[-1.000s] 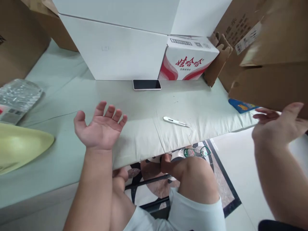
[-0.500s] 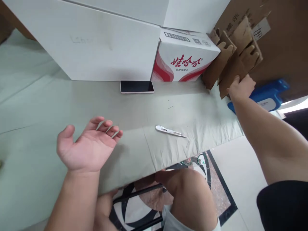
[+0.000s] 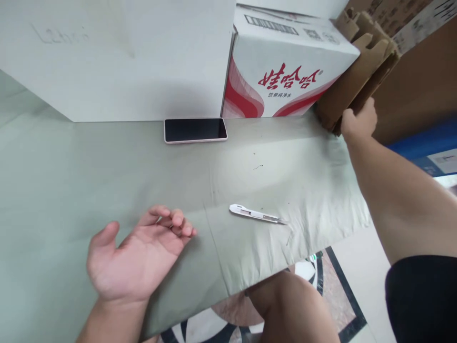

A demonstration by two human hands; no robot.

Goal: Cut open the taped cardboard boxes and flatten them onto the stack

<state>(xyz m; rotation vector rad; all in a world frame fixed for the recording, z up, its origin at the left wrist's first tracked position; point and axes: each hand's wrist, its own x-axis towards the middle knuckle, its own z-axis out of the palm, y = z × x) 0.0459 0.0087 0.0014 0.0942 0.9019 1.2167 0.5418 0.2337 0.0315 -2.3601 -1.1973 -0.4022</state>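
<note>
At upper right, the right hand [image 3: 359, 119] meets the brown cardboard [image 3: 352, 81]; its fingertips are hard to make out, so I cannot tell whether it grips. At lower left, the left hand [image 3: 139, 262] is open, palm up, fingers loosely curled. The blurred blue item [image 3: 417, 143] is cut off by the right edge, and faint lettering on the white box [image 3: 117, 66] is barely readable.

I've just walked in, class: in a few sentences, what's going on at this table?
A person's right hand is at the brown cardboard on the right; how firm its grip is cannot be told. The left hand is palm up and empty, fingers loosely curled. Between them, a white cutter lies on the pale table cover. Farther back, a phone lies at the foot of a large white box.
</note>
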